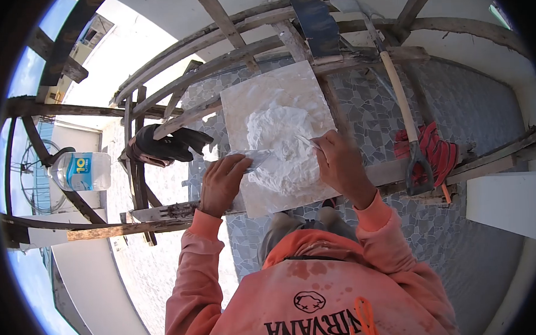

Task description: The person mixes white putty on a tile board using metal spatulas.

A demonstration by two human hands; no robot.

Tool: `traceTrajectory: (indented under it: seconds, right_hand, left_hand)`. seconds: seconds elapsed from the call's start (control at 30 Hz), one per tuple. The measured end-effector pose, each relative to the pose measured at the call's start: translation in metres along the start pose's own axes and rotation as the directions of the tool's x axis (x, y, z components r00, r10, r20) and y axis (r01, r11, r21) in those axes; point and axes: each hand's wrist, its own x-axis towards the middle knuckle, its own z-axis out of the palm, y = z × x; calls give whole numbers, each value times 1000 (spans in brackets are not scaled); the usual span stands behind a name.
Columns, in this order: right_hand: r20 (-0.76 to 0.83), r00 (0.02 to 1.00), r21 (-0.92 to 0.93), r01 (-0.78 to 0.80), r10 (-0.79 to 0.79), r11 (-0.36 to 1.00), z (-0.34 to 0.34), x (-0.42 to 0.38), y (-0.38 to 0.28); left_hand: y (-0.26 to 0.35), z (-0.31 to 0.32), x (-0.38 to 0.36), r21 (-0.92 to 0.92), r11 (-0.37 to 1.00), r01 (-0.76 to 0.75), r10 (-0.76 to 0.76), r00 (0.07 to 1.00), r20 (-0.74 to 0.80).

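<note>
A square board point(240, 112) lies in front of me with a spread heap of white paste or powder point(278, 129) on it. At the heap's left side, my left hand point(226, 178) is closed on a flat, whitish scraper point(257, 159), whose blade touches the white material. My right hand point(338, 162) is closed at the heap's right edge, pinching a thin tool point(305, 141) that reaches into the material; its exact shape is hard to make out.
Wooden scaffold beams point(217, 63) surround the board. Dark gloves point(167, 144) hang at the left, beyond them a plastic water bottle point(82, 171). A shovel point(398, 86) leans at the right beside a red striped cloth point(441, 152). Stone-patterned floor point(372, 119) shows below.
</note>
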Motion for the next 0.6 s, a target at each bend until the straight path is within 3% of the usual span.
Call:
traceTrajectory:
  seconds: [0.1,0.13,0.23,0.27,0.43,0.6]
  right_hand:
    - [-45,997,132,-62,69,989,7,6,4]
    - [8,998,95,-58,58,994,15,-3,7]
    - [91,994,34,-68,65,997,38,-19,5]
    - [88,990,51,-112,107,992,39,-25,-7]
    - [65,985,46,-165,162,985,72,-35,-47]
    - [162,977,-25,-137,139,990,100,-37,-118]
  left_hand:
    - [20,5,-23,-223,871,438,-456,889,-36]
    - [20,6,-33,-181,862,474,-483,876,-5]
    - [44,12,-39,-261,834,487,-542,812,-217]
    - [47,12,-44,-214,865,455,-495,845,-202]
    - [72,29,-77,-228,845,483,-458,875,156]
    - [72,7,-101,-490,733,472,-420,880,220]
